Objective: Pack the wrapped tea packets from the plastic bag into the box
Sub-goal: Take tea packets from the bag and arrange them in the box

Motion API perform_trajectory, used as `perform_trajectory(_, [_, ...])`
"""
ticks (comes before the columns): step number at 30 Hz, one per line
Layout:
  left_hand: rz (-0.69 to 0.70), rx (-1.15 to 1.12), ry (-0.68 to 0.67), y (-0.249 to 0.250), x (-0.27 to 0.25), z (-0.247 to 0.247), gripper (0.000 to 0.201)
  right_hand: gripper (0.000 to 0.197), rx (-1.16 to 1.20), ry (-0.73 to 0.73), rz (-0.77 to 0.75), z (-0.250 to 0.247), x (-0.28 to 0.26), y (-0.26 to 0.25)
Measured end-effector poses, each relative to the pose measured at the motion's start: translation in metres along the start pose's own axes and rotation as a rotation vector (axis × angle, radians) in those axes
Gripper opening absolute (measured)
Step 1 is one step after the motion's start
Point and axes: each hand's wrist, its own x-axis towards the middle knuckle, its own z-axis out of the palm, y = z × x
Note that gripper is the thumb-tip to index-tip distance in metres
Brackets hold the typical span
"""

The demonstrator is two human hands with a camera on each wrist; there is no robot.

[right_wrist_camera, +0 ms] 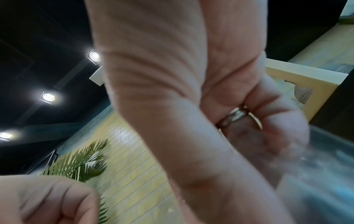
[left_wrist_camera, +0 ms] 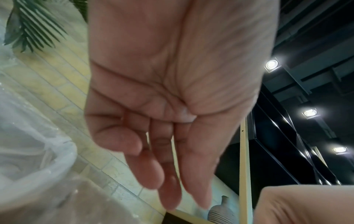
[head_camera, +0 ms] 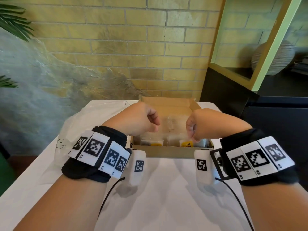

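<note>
Head view: clear-wrapped tea packets (head_camera: 186, 142) w/ yellow labels in box (head_camera: 168, 151); finger grip unclear.

A white table (head_camera: 166, 189) carries an open cardboard box (head_camera: 168, 151) with a clear plastic bag (head_camera: 80, 120) lying beside it.

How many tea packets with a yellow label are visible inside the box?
2. One yellow-labelled tea packet lies at the near wall of the box, left of centre; the other lies beside it under the right hand. More packets may be hidden behind both hands.
</note>
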Motion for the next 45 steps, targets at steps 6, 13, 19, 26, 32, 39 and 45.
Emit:
perform_trajectory(6, [-0.085,0.154,-0.129,-0.002,-0.003,-0.004,0.009,0.02,0.015,0.069,0.037,0.0,-0.003,0.005])
perform_trajectory(13, [-0.161,0.242,-0.275,-0.001,-0.003,0.003,0.011,0.021,-0.1,-0.07,0.073,0.001,0.005,-0.002])
perform_trajectory(19, [-0.235,0.291,-0.316,-0.002,-0.004,0.002,0.02,0.032,-0.17,-0.032,0.063,0.002,0.003,0.003])
perform_trajectory(26, [-0.257,0.326,-0.32,-0.002,-0.003,0.001,0.043,0.028,-0.214,-0.044,0.098,0.004,0.005,0.005])
perform_trajectory(32, [-0.262,0.295,-0.317,-0.003,-0.002,0.002,0.04,0.023,-0.144,-0.017,0.101,0.011,0.006,0.002])
perform_trajectory(39, [-0.283,0.143,-0.304,-0.001,-0.005,-0.006,0.017,0.025,-0.178,-0.029,0.02,0.004,-0.002,0.0])
perform_trajectory(45, [-0.302,0.095,-0.253,-0.004,-0.005,-0.011,0.014,0.014,-0.201,-0.188,0.145,-0.001,0.011,-0.012])
